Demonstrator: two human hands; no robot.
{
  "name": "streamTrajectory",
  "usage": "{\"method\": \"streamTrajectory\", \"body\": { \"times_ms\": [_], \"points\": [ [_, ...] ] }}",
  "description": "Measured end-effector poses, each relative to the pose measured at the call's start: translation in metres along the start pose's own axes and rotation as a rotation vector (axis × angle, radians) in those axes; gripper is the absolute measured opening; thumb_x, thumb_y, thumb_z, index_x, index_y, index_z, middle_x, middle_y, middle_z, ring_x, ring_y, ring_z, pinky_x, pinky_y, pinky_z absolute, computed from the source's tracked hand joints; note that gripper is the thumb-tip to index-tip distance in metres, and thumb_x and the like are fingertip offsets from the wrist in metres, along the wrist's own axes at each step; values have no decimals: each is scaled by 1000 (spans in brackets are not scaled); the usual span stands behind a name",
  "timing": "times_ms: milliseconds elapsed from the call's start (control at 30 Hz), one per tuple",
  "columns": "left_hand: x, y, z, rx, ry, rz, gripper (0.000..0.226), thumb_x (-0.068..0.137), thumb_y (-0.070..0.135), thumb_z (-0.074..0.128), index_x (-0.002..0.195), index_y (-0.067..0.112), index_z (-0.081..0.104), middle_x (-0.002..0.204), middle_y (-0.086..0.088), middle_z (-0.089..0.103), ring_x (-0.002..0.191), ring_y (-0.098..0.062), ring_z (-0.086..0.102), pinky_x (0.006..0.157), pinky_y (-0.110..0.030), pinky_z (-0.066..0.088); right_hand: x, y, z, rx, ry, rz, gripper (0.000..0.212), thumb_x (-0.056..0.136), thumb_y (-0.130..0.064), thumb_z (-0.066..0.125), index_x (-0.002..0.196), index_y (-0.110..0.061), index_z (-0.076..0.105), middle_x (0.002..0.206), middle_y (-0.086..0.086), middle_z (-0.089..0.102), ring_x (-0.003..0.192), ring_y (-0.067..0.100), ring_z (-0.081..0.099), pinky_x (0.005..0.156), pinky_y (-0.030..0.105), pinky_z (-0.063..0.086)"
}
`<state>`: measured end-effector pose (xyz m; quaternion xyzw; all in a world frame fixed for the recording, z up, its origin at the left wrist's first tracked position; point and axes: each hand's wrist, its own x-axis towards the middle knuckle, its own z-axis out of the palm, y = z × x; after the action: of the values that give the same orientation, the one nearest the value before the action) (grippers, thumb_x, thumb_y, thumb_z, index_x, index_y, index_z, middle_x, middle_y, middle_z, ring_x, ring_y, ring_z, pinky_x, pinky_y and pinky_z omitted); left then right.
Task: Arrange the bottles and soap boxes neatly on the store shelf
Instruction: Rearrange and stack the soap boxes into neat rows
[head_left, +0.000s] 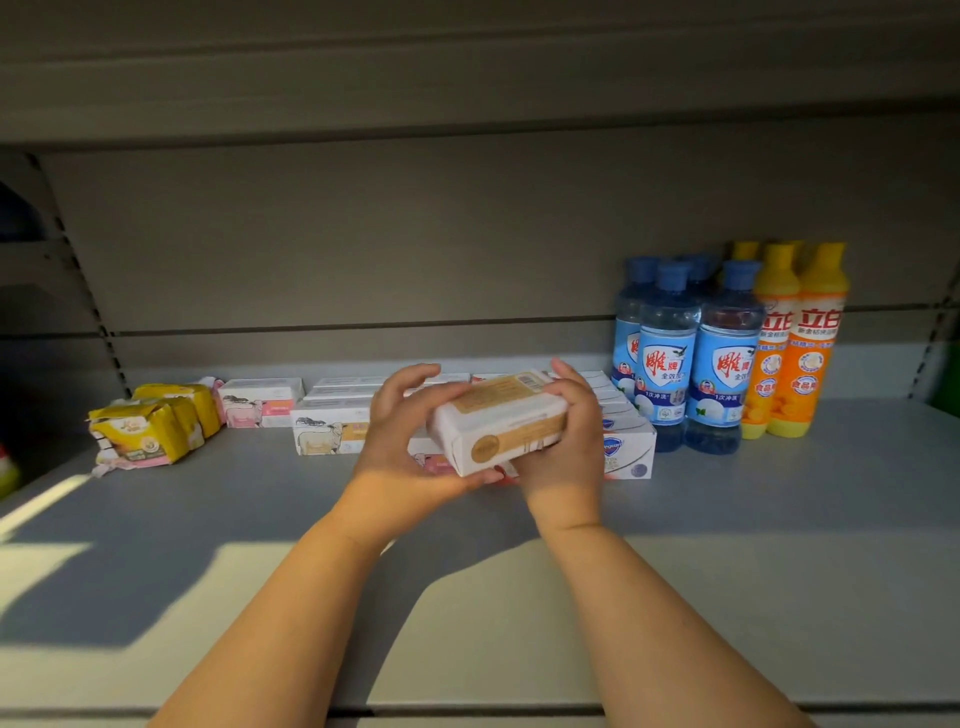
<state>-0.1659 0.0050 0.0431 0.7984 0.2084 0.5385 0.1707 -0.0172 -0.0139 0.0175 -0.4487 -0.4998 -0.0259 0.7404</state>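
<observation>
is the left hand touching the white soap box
Touching. The head view shows the left hand with its thumb under the white soap box and its palm against the box's left end.

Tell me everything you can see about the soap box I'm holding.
The soap box is a white, paper-wrapped block with a tan label on top, a barcode near its far end and a round gold seal on its near end. It is tilted above the shelf, gripped by the left hand and right hand at opposite sides.
</observation>
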Motion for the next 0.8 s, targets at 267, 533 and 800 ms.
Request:
{"method": "streamTrajectory", "body": {
  "times_ms": [267, 533, 800],
  "points": [
    [-4, -7, 15, -531, 60, -314, 100, 45, 1, 86, 122, 46, 41, 106, 2, 62, 93, -6, 66, 68, -21, 54, -4, -9, 0, 1, -175, 232, 56, 55, -13, 83, 90, -33, 44, 100, -16, 57, 96, 8, 57, 78, 5, 41],
    [12, -14, -4, -623, 132, -528, 25, 76, 22, 67, 100, 17, 64, 83, 0, 74, 74, -14, 69, 61, -23, 53, -10, -32, 3, 411, -735, 865, 33, 83, -52, 60, 98, -23, 59, 68, 1, 70, 39, 18, 60, 35, 19, 45],
    [14, -16, -8, -609, 111, -1130, 26, 92, 33, 49, 82, 13, 61, 54, -3, 56, 45, -12, 51, 42, -16, 44, -16, -27, 7, 388, -657, 607, 83, 73, -2, 77, 121, -55, 35, 89, -1, 71, 70, 13, 69, 60, 23, 55]
  ]
}}
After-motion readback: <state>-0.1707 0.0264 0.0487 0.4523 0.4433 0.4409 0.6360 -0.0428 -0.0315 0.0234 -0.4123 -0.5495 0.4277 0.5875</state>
